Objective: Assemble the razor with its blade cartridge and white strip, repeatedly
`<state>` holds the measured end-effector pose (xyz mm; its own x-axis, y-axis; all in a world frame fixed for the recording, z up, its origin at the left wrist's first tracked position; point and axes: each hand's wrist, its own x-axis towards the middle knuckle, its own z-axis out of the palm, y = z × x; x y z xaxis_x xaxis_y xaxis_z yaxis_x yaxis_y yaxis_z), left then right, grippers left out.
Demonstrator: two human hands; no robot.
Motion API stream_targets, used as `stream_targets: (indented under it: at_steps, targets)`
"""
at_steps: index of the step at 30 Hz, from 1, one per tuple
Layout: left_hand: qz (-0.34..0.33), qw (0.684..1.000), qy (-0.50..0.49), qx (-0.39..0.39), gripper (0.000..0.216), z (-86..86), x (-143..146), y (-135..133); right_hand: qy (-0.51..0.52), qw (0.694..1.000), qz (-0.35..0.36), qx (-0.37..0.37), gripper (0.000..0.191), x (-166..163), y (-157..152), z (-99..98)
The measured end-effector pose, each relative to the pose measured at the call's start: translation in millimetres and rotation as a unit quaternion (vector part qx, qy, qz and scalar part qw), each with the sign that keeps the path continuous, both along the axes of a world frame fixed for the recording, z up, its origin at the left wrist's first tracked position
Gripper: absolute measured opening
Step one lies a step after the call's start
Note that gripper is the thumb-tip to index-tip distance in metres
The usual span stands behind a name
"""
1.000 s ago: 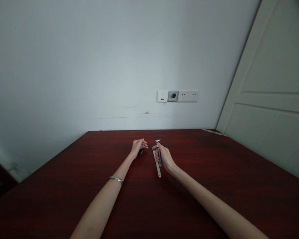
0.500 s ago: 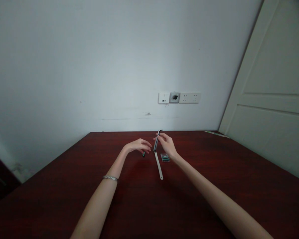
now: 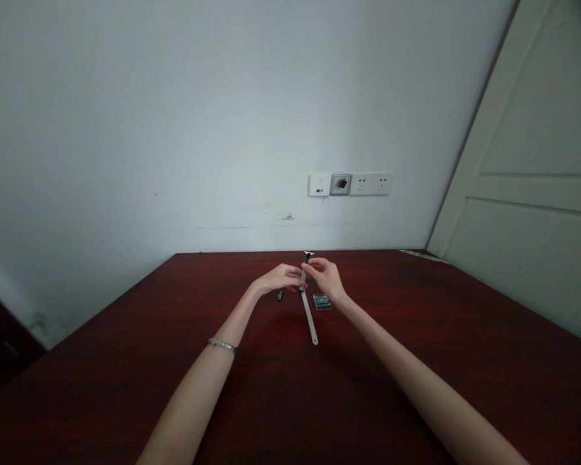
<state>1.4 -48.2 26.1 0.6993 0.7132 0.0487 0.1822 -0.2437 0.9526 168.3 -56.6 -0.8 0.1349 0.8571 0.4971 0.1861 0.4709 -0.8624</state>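
A long-handled folding razor (image 3: 309, 318) with a pale handle and a dark T-shaped head stands bent at its joint above the table. The lower handle section slants toward me. My right hand (image 3: 326, 278) pinches the upper section just below the head, closed on it. From the left, my left hand (image 3: 283, 278) reaches to the same section near the joint, its fingers closed around it; they partly hide it. Below my left hand lies a small dark-green razor cartridge (image 3: 280, 296). A clear case (image 3: 322, 302) with green pieces inside lies beside the razor, under my right wrist.
The dark red wooden table (image 3: 252, 394) runs back to a pale wall (image 3: 242, 129). Wall sockets (image 3: 370, 185) sit above its far edge. A whitish door (image 3: 532, 155) borders the right side, and a thin flat strip (image 3: 423, 256) lies at the back right corner.
My left hand has moved right and now has its fingers on the razor. The razor's upper section has turned so its head shows side-on. The view has tilted slightly.
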Motion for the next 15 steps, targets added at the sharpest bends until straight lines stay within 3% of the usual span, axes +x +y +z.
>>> stream_targets:
  at_steps: [7, 15]
  targets:
    - [0.002, 1.000, -0.028, 0.002, 0.032, -6.5, 7, 3, -0.018, 1.000, 0.001, -0.009, 0.031, 2, -4, 0.1]
    - [0.022, 0.999, -0.024, -0.006, 0.035, 3.4, -5, 4, 0.029, 0.997, 0.032, -0.061, 0.025, 25, -11, 25.7]
